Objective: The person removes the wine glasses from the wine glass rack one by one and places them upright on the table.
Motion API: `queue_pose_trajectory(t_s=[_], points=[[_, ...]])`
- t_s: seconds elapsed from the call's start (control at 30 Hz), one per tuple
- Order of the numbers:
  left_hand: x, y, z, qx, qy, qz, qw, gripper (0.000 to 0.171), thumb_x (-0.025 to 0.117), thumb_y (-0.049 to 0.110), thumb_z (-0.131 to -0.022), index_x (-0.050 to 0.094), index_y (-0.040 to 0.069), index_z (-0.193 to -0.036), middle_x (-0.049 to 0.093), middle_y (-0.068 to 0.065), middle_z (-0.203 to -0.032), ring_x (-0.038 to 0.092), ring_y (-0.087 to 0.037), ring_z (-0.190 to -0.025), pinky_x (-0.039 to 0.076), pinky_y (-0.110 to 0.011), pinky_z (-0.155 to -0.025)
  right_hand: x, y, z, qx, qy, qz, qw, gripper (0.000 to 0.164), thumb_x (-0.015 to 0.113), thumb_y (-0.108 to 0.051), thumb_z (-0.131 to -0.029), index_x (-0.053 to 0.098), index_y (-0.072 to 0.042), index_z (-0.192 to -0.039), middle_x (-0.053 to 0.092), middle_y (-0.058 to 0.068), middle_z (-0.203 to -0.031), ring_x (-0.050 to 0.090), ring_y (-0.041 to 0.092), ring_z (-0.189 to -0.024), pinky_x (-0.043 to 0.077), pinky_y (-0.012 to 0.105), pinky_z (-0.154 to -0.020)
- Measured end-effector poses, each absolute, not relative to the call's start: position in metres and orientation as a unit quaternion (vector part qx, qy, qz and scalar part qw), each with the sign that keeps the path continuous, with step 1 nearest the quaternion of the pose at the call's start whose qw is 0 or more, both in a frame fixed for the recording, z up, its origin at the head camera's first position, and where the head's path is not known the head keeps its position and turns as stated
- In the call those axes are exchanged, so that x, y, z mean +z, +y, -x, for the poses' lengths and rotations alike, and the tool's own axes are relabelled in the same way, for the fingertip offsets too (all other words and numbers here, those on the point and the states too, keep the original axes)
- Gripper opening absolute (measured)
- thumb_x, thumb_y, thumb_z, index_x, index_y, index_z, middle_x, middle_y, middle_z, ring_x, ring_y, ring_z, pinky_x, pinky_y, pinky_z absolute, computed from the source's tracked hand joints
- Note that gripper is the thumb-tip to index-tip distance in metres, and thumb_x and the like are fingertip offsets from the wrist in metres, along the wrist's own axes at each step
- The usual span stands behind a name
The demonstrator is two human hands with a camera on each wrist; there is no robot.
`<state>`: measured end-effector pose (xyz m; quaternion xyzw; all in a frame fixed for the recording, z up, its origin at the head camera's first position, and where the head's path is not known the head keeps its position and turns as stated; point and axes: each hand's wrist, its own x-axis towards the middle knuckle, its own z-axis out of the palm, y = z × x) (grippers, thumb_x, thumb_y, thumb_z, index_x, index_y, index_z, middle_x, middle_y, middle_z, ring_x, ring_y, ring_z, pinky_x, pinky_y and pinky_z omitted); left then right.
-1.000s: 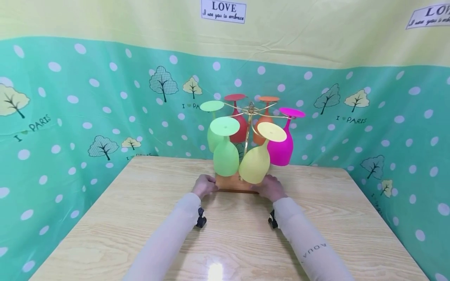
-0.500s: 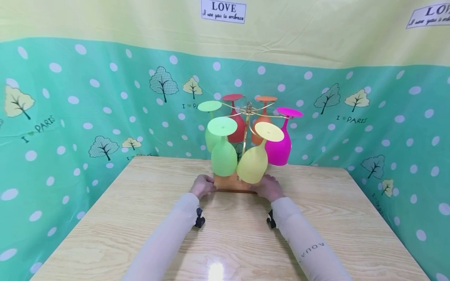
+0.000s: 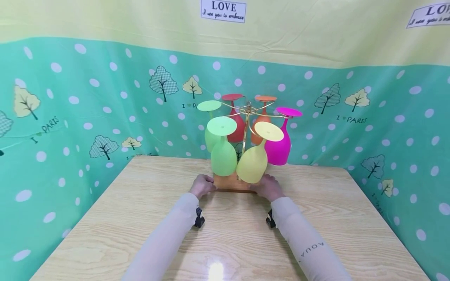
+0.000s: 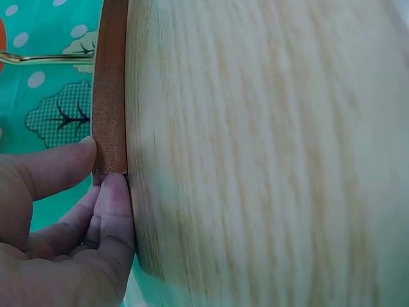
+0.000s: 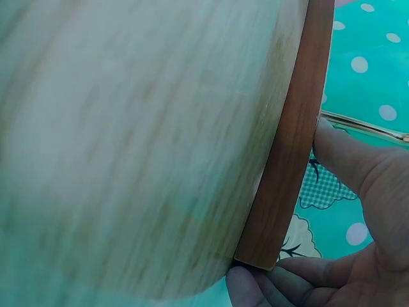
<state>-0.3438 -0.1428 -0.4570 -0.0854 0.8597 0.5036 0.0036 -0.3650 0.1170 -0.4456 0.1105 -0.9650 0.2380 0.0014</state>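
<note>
A gold wire wine glass rack (image 3: 245, 136) stands on a wooden base (image 3: 228, 182) toward the back of the table. From its arms several plastic goblets hang upside down: two light green, with one green goblet (image 3: 224, 159) in front, then a yellow goblet (image 3: 252, 164), a magenta goblet (image 3: 279, 147), a red goblet (image 3: 237, 128) and an orange goblet (image 3: 264, 121). My left hand (image 3: 202, 186) grips the base's left end, thumb on top, fingers against its end in the left wrist view. At the opposite end my right hand (image 3: 268, 188) holds the base (image 5: 284, 166) likewise.
The light wood-grain table (image 3: 140, 226) spreads under both forearms. A green and yellow printed curtain (image 3: 140, 97) hangs close behind it and along both sides. Black wrist cameras (image 3: 199, 218) sit under the sleeves.
The rack and both hands on its base have shifted slightly left, mostly between the two earlier frames. The curtain's left side has swayed to the right.
</note>
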Motion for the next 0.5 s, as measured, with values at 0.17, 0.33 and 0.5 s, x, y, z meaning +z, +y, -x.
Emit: queue_pose_trajectory(t_s=[0.17,0.33,0.5], points=[[-0.457,-0.144,0.344,0.502,0.86,0.09,0.002,0.033,0.073,0.0,-0.074,0.065,-0.005,-0.106,0.064,-0.017,-0.107,0.06,-0.026,-0.088,0.051,-0.038,-0.081,-0.445,0.115,0.365,0.238,-0.964,-0.122,0.0,0.036,0.073,-0.037,-0.082,0.063,-0.012,-0.106,0.06,0.004,-0.08,0.056,0.022,-0.072,0.051,0.037,-0.068],[-0.459,-0.145,0.344,0.503,0.859,0.095,0.002,0.032,0.074,-0.001,-0.073,0.065,-0.005,-0.104,0.064,-0.017,-0.104,0.06,-0.025,-0.085,0.052,-0.036,-0.077,-0.442,0.127,0.362,0.277,-0.952,-0.124,-0.044,0.04,0.069,-0.042,-0.085,0.059,-0.006,-0.1,0.056,0.005,-0.078,0.053,0.021,-0.072,0.048,0.036,-0.069],[-0.458,-0.142,0.344,0.505,0.858,0.096,0.004,0.033,0.074,0.001,-0.074,0.066,-0.004,-0.106,0.065,-0.017,-0.106,0.061,-0.024,-0.084,0.052,-0.035,-0.076,-0.425,0.152,0.348,0.314,-0.943,-0.094,-0.064,0.045,0.065,-0.044,-0.088,0.055,0.0,-0.092,0.052,0.008,-0.08,0.048,0.02,-0.071,0.043,0.034,-0.062]])
